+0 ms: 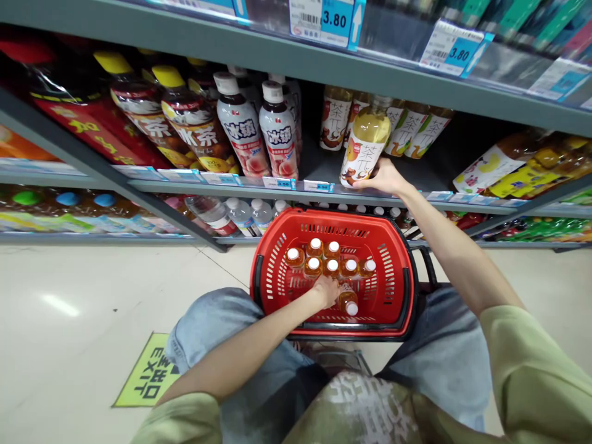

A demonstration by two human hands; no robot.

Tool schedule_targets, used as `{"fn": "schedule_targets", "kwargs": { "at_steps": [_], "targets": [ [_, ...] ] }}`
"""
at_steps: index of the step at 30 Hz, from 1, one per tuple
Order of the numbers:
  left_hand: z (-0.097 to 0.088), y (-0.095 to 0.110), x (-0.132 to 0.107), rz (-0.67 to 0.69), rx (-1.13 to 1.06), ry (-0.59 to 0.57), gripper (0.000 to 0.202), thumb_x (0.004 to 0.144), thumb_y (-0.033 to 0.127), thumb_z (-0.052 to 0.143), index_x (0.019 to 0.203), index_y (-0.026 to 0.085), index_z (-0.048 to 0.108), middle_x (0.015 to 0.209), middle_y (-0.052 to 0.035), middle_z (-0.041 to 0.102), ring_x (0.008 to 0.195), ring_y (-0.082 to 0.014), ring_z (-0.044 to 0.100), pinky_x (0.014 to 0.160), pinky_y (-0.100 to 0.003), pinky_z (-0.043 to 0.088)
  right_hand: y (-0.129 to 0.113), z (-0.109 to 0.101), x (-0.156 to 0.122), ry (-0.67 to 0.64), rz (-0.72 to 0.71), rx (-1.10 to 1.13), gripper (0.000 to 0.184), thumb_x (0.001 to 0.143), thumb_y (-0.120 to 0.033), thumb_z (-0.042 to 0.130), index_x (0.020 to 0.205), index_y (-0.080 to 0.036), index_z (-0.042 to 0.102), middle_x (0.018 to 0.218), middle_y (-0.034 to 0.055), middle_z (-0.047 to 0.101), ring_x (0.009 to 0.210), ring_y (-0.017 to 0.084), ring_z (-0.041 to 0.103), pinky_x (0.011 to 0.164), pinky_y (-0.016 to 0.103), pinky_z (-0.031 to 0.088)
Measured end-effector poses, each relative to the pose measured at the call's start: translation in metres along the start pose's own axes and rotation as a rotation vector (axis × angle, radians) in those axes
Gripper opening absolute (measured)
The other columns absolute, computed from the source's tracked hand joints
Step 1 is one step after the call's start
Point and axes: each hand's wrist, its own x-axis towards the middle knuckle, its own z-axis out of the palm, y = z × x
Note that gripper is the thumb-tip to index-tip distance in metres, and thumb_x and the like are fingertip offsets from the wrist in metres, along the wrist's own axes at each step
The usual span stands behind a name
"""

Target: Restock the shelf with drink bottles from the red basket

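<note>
On the middle shelf, my right hand (387, 179) is closed around the lower part of a pale yellow tea bottle (363, 148) with a white label. The bottle stands at the shelf's front edge, slightly tilted. Below it is a red shopping basket (268, 290) holding several small amber bottles (332, 266) with white caps, most of them upright. My left hand (327, 291) reaches into the basket, its fingers closed against the side of a tilted amber tea bottle (348, 300). Part of those fingers is hidden.
Similar tea bottles (335, 117) stand behind the held one. Peach drink bottles (280, 132) and iced tea bottles (194, 123) line the left side. More bottles (493, 160) lean at the right. A shelf edge (296, 55) with price tags runs overhead. My knees (217, 320) flank the basket.
</note>
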Motion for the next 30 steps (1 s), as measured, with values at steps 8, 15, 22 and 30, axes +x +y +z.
{"fn": "schedule_targets", "kwargs": {
  "at_steps": [8, 15, 22, 30],
  "targets": [
    [-0.012, 0.005, -0.007, -0.005, 0.061, -0.078, 0.052, 0.091, 0.031, 0.066, 0.142, 0.026, 0.06, 0.144, -0.0176, 0.061, 0.132, -0.036, 0.057, 0.108, -0.051, 0.045, -0.007, 0.028, 0.015, -0.016, -0.077, -0.118, 0.072, 0.053, -0.038, 0.099, 0.114, -0.014, 0.071, 0.119, 0.013, 0.073, 0.115, 0.036, 0.068, 0.108, 0.057, 0.053],
    [-0.016, 0.006, -0.009, -0.004, 0.072, -0.083, 0.051, 0.091, 0.03, 0.063, 0.142, 0.026, 0.059, 0.144, -0.0178, 0.061, 0.131, -0.036, 0.058, 0.107, -0.051, 0.046, -0.015, 0.042, 0.02, -0.036, -0.058, -0.151, 0.072, 0.054, -0.034, 0.097, 0.117, -0.014, 0.069, 0.12, 0.0118, 0.073, 0.116, 0.035, 0.067, 0.109, 0.053, 0.052],
    [-0.027, 0.011, -0.015, -0.004, 0.092, -0.123, 0.052, 0.093, 0.031, 0.063, 0.143, 0.02, 0.059, 0.148, -0.0191, 0.058, 0.131, -0.0358, 0.059, 0.106, -0.049, 0.047, -0.01, 0.041, 0.024, -0.029, -0.075, -0.152, 0.077, 0.054, -0.037, 0.098, 0.12, -0.015, 0.068, 0.124, 0.0132, 0.071, 0.122, 0.037, 0.064, 0.112, 0.055, 0.049],
    [-0.037, 0.009, -0.024, -0.071, 0.029, -0.116, 0.043, 0.093, 0.031, 0.065, 0.134, 0.018, 0.067, 0.138, -0.0202, 0.065, 0.129, -0.0359, 0.061, 0.103, -0.047, 0.05, -0.019, 0.022, -0.076, 0.099, -0.188, -0.3, 0.052, 0.08, -0.042, 0.081, 0.125, -0.024, 0.064, 0.129, 0.0109, 0.066, 0.11, 0.03, 0.066, 0.102, 0.052, 0.054]
  ]
}}
